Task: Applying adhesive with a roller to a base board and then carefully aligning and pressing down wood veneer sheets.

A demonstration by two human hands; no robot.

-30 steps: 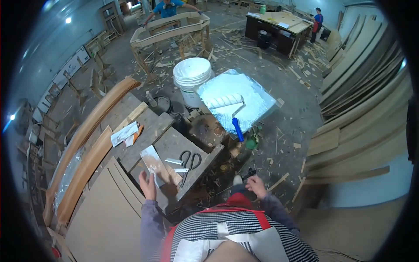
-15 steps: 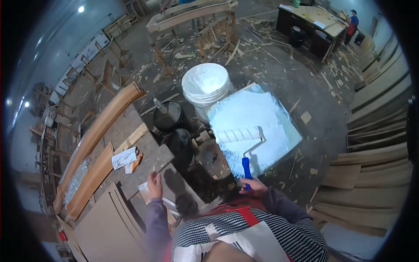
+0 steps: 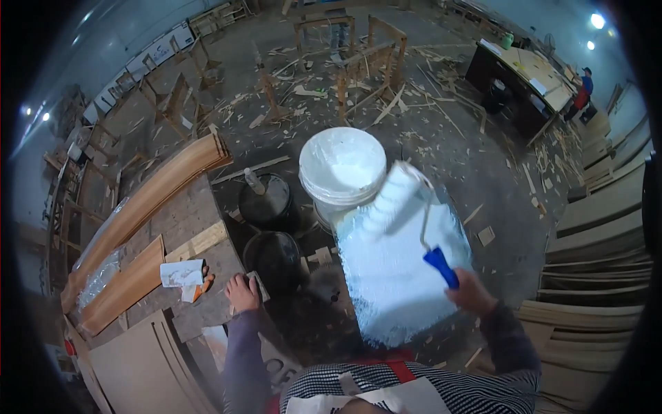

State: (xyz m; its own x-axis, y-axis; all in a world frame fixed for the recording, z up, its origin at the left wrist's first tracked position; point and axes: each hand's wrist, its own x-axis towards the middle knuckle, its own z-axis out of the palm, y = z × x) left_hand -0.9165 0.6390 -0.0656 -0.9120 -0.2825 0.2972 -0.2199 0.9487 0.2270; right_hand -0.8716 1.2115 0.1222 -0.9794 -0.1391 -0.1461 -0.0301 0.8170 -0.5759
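A paint roller (image 3: 394,200) with a blue handle is gripped in my right hand (image 3: 472,293). Its white, paint-coated sleeve is raised at the far left edge of a board (image 3: 407,276) covered in wet white paint, close beside a white bucket (image 3: 343,165). The bucket's inner wall is smeared white. My left hand (image 3: 243,293) rests palm down on the edge of the wooden worktable (image 3: 179,214), its fingers stretched forward and nothing visible in them.
Dark buckets (image 3: 267,200) stand between table and board. Curved wood strips (image 3: 152,193) and an orange-handled tool (image 3: 196,284) lie on the table. Stacked boards (image 3: 586,290) line the right side. Wood scraps litter the floor; another person (image 3: 583,93) stands far right.
The roller has moved up from the board's middle toward the bucket and tilted. My right hand has moved right and away from me. My left hand has come down onto the table edge.
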